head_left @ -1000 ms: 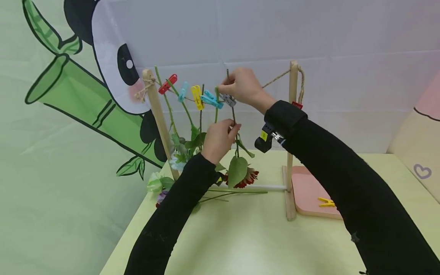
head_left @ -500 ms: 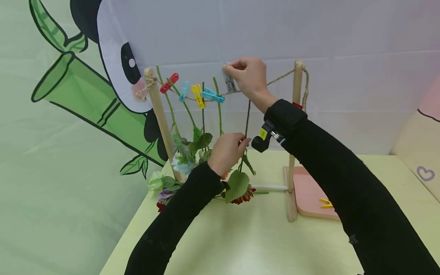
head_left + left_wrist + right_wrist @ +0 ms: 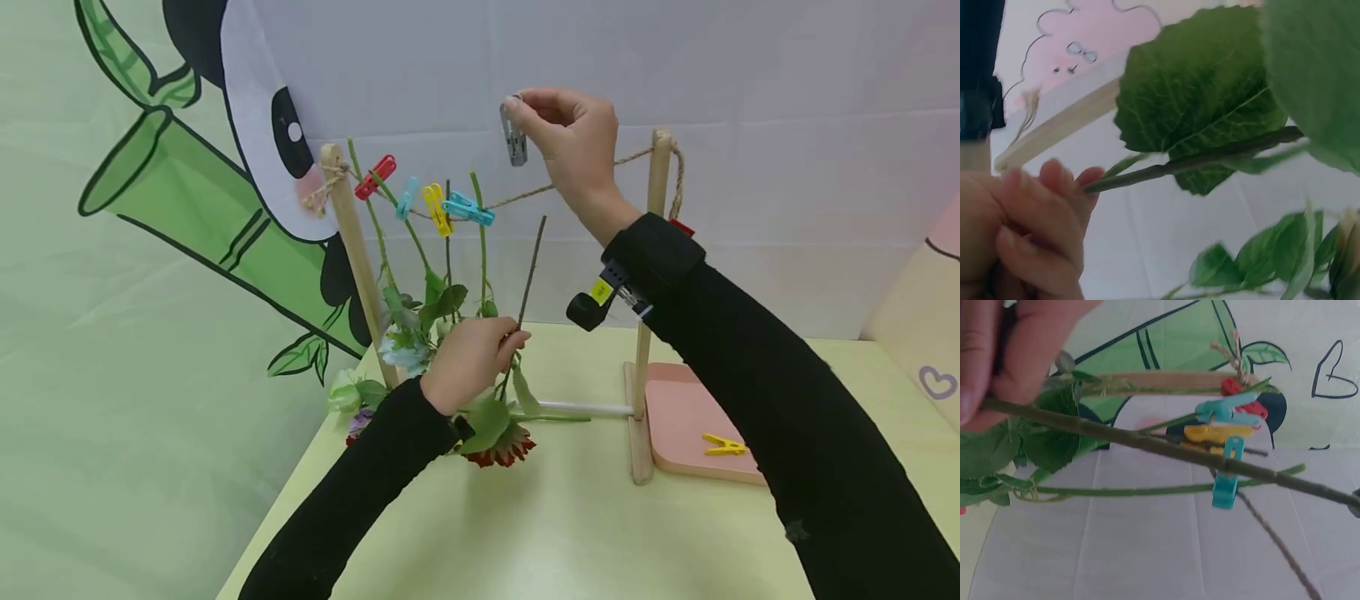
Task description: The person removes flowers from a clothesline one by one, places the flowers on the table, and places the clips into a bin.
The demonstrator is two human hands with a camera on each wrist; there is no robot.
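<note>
My left hand point(image 3: 474, 354) pinches the stem point(image 3: 532, 271) of a dark red artificial flower point(image 3: 501, 448), which hangs bloom down below the hand. In the left wrist view, its large green leaf point(image 3: 1204, 87) fills the upper part. Above the rope, my right hand point(image 3: 576, 137) pinches a grey clothespin point(image 3: 514, 133) between thumb and fingers. The rope point(image 3: 528, 194) bears red point(image 3: 376, 177), yellow point(image 3: 437, 208) and blue point(image 3: 468, 208) clothespins, and flower stems hang from it upside down. The held stem's upper end stands apart from the clothespin.
Two wooden posts point(image 3: 654, 187) carry the rope, joined low down by a white rod point(image 3: 577, 408). On the right, a pink tray point(image 3: 675, 446) holds a yellow clothespin point(image 3: 724, 445). More flowers point(image 3: 347, 396) lie on the table point(image 3: 555, 533) at the left.
The grey clothespin has come off the rope and risen with my right hand. My left hand has lowered the red flower away from the rope.
</note>
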